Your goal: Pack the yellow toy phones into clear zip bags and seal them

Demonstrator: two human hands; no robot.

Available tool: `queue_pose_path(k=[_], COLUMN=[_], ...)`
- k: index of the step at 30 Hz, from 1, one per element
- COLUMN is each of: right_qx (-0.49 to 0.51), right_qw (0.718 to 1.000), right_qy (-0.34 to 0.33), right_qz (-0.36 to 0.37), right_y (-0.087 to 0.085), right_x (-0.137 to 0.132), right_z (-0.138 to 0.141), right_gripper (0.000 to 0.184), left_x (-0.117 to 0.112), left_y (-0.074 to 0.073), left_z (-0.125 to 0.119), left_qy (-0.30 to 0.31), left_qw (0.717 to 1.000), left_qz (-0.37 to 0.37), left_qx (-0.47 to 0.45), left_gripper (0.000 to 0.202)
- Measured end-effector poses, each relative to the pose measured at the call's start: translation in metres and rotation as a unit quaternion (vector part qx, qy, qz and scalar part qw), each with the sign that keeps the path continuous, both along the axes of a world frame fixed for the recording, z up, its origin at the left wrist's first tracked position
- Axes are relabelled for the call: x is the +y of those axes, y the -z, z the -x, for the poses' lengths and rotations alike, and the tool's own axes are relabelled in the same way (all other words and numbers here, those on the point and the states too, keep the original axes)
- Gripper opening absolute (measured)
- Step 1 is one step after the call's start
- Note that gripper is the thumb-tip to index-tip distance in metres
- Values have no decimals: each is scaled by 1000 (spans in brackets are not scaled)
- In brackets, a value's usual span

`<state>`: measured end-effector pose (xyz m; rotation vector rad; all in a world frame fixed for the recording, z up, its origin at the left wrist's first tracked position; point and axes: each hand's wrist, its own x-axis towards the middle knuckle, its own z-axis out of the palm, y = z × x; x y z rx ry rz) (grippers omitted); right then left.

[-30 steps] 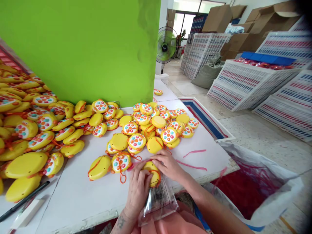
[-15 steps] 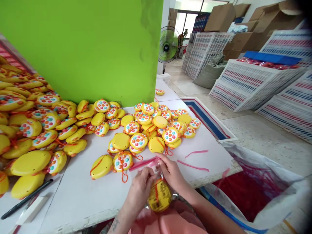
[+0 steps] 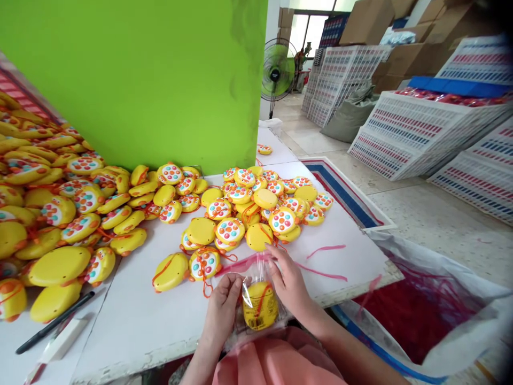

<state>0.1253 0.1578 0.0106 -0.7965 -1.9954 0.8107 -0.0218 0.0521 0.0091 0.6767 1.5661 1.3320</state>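
A clear plastic bag [image 3: 246, 294] with a yellow toy [image 3: 266, 315] inside is in front of me at the table's front edge. Dark print and a barcode show on the bag, and an orange cord lies over the toy. My left hand [image 3: 223, 302] pinches the bag's upper left edge between thumb and fingers. Beside the bag's upper right is my right hand [image 3: 290, 280], its fingers apart and stretched forward close to the clear flap. Pink strips [image 3: 240, 264] lie just behind the bag. Nearby is a yellow toy with coloured dots [image 3: 204, 263].
Many similar toys [image 3: 60, 256] are heaped at left, with more in the middle. A black pen [image 3: 56, 321] lies at lower left. Behind stands a green panel [image 3: 160, 80]. At right, a white sack [image 3: 473, 310] holds red material; stacked crates [image 3: 425, 128] stand beyond.
My hands have moved apart at the bag's top. The right fingers have spread, and the bag now hangs flatter with the toy and print more visible. The view has shifted slightly.
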Motion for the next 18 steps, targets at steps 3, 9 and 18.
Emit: queue_pose_path(k=[3, 9, 18], right_qx=[-57, -145, -68], right_qw=[987, 956, 989], right_qy=[-30, -102, -98], right_qz=[-147, -234, -90], right_y=[-10, -27, -22], right_x=[-2, -15, -11], right_z=[3, 15, 24], right_gripper=[53, 63, 47], left_x=[2, 3, 4], left_y=[-6, -13, -8], left_z=[-4, -7, -4], left_qy=[7, 78, 143], left_qw=[1000, 965, 890], left_qz=[-20, -38, -45], left_qx=[10, 247, 432], left_gripper=[36, 29, 30])
